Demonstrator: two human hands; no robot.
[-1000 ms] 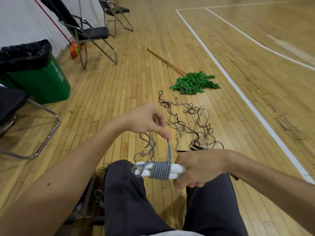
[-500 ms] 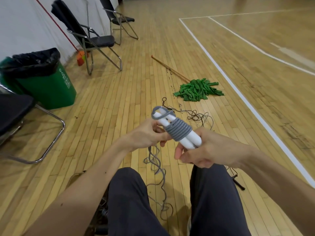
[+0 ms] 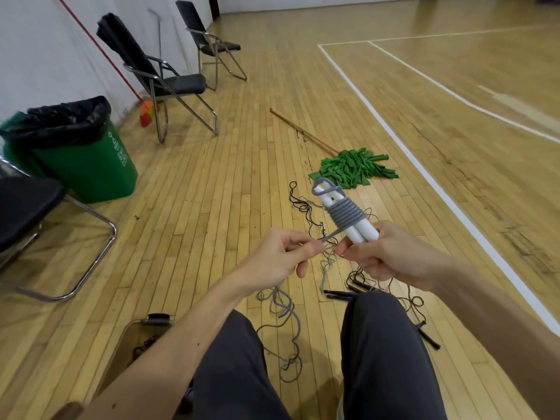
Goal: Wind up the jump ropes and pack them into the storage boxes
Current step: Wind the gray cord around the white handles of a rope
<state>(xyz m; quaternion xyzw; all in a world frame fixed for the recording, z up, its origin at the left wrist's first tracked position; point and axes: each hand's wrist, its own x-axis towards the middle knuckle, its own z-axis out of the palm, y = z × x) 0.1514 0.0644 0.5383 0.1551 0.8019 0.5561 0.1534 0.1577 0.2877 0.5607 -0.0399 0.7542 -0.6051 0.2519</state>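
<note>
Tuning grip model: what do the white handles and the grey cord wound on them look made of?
White cylindrical jump-rope handles: likely hard plastic, smooth satin finish; uniform colour, straight rigid tubes. Grey round cord wound on them: probably PVC or rubber, matte; it bends tightly and its slack shows kinks.

Trousers (image 3: 233, 368): dark grey, plain cloth, softly creased over both thighs.
Forearms (image 3: 181, 338): bare.
Left hand (image 3: 281, 256): bare.
Right hand (image 3: 385, 253): bare.
</note>
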